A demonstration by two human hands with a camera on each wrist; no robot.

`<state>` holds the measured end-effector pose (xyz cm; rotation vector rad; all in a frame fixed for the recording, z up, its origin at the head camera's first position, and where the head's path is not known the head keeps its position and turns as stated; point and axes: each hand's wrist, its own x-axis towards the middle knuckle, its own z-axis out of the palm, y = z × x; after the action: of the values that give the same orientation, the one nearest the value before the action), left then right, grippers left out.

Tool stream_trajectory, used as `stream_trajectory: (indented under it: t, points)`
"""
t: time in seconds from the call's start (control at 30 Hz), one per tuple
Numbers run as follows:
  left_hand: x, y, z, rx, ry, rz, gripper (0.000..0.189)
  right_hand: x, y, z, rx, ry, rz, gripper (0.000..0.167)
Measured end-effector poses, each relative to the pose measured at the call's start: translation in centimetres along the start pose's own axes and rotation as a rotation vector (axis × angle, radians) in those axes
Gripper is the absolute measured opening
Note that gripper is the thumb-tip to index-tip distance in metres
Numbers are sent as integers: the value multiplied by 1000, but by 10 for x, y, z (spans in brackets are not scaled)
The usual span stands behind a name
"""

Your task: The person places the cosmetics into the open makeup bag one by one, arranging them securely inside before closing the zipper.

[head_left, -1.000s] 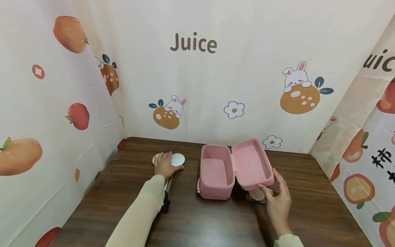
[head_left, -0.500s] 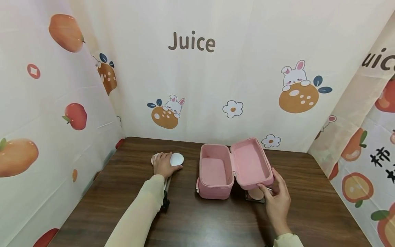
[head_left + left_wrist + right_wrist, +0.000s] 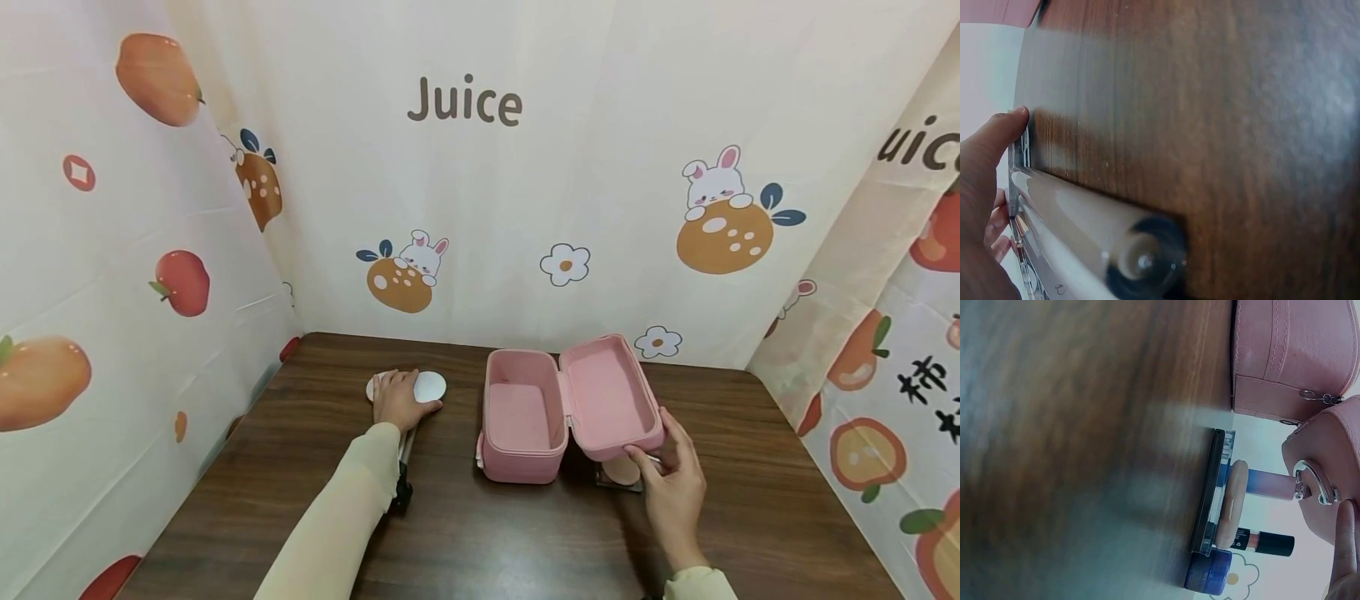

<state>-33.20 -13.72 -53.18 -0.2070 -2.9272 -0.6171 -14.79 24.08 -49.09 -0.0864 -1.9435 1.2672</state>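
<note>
A pink zip case stands on the wooden table, its lid swung out to the right and tilted. My right hand holds the lid's near right corner, thumb on the front, fingers on the side. My left hand rests over two pale round pieces, one a white disc. The left wrist view has the thumb beside a flat item's edge. A beige tube with a clear end lies below the hand; what the palm covers is hidden.
Under the lid, the right wrist view has a flat clear-and-black case, a beige round puff, a pink-and-blue tube, a black-capped tube and a blue jar. Fruit-printed curtains surround the table.
The head view has shifted slightly, so everything sits a little further left. Both hands and the case keep the same places on the table.
</note>
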Motion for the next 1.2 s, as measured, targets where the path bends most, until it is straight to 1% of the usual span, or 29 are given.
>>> stream_trajectory:
  t: [0.2, 0.3, 0.53, 0.63, 0.8, 1.07, 1.2]
  points:
    - [0, 3, -2, -10, -11, -12, 84, 0, 2, 1, 3, 7, 4, 76]
    - [-1, 3, -1, -20, -6, -16, 83, -1, -1, 1, 3, 8, 0, 75]
    - [-1, 2, 0, -38, -2, -21, 82, 0, -29, -1, -5, -7, -24, 70]
    - [-1, 2, -1, -41, 3, -23, 82, 0, -35, -2, -19, -11, -26, 69]
    - [-1, 2, -1, -59, 14, -19, 81, 0, -35, -2, -17, -13, -26, 69]
    - [-1, 1, 2, -78, 26, -11, 84, 1, -33, -2, 25, -22, -19, 70]
    - [0, 1, 3, -80, 21, -8, 84, 0, -32, -2, 32, -23, -13, 71]
